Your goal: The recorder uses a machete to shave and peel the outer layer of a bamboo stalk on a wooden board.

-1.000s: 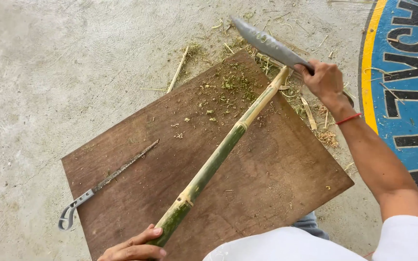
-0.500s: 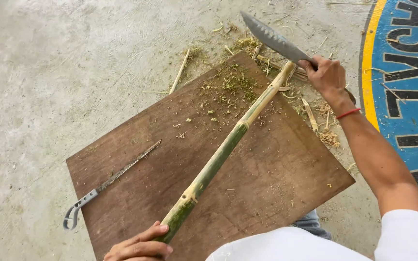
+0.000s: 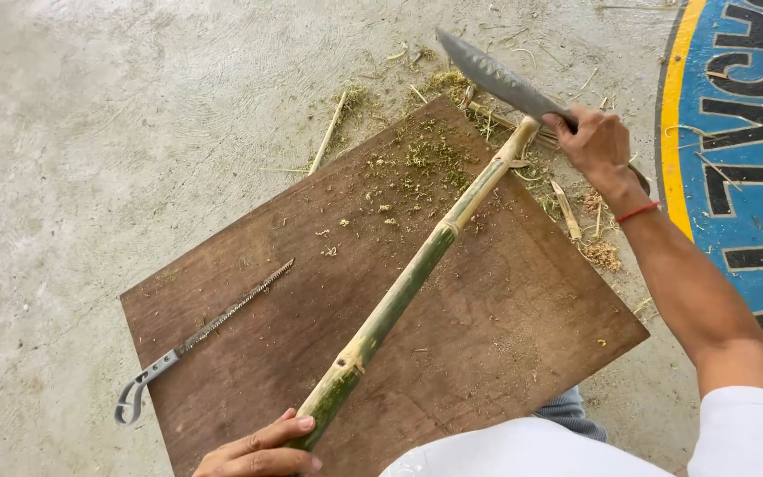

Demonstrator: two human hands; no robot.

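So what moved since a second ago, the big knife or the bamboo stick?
The big knife moved a little: the right hand tilted its blade from nearly level to pointing further up and away at the bamboo stick's far end. The left hand still grips the near end. The stick, the wooden board and the small saw stayed put.

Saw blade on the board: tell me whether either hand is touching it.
No. The saw blade lies alone on the board, apart from both hands.
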